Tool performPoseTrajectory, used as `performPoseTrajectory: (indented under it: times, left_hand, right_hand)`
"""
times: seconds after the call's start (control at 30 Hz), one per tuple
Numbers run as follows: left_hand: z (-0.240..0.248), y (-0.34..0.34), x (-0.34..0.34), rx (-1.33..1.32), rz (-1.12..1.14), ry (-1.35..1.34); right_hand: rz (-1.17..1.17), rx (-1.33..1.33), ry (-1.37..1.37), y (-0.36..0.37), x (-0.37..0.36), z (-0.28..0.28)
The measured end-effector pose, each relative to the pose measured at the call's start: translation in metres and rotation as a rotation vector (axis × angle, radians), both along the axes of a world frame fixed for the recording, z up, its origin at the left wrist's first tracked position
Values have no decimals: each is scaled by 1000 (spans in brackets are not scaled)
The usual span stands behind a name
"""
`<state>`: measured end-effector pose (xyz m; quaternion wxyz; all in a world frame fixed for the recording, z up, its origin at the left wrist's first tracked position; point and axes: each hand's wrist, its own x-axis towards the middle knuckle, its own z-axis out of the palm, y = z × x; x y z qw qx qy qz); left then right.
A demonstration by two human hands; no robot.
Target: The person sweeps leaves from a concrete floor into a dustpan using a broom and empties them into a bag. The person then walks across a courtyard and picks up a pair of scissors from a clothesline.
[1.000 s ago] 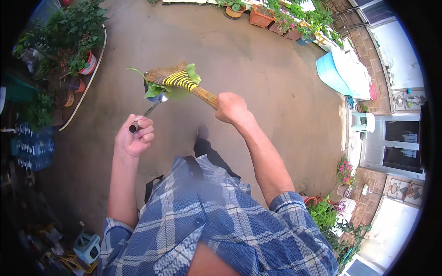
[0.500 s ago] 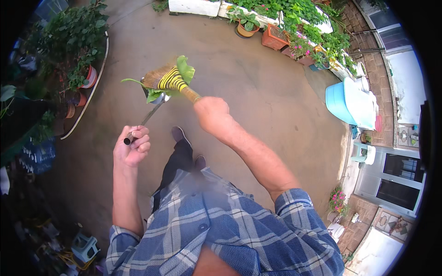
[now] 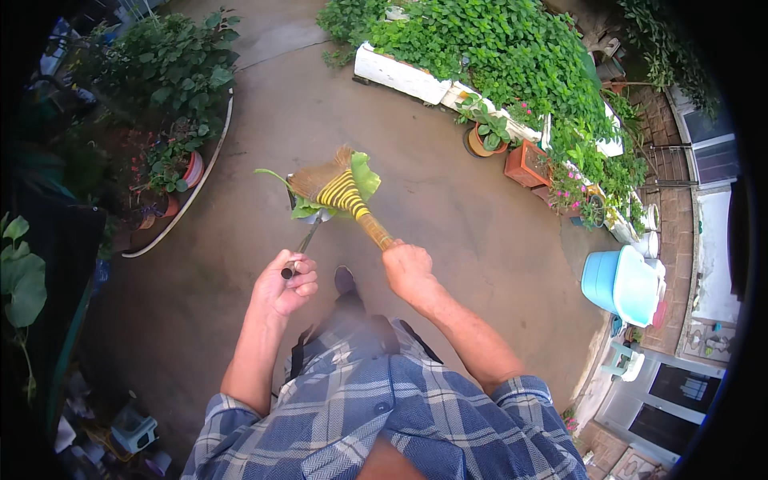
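Head view: left hand closed around thin dark handle of dustpan, forearm stretched forward. Right hand fists wooden handle of short broom, arm bent, elbow out. Broom head lies over dustpan with green leaves, above concrete floor. Broom seems light, bristles soft; leaves limp. Best grip: handle ends.

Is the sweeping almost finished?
Mostly, it seems. The concrete yard shows no other loose leaves. Right now the right hand presses the broom on green leaves gathered over the dustpan, held by the left hand. Emptying the pan remains.
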<state>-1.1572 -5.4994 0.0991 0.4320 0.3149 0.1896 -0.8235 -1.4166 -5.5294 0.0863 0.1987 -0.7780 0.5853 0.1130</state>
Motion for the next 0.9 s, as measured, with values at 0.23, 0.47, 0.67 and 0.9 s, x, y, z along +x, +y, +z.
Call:
performPoseTrajectory:
  times: [0.23, 0.47, 0.67, 0.9]
  left_hand:
    - [-10, -151, 21, -7, 61, -1]
    - [-7, -327, 24, -28, 80, 9]
    - [12, -483, 30, -14, 137, -33]
    - [16, -668, 51, 15, 182, -80]
  right_hand:
    - [227, -34, 132, -160, 20, 3]
    - [513, -199, 509, -347, 47, 8]
    - [557, -234, 461, -514, 65, 18]
    - [371, -96, 149, -697, 82, -8]
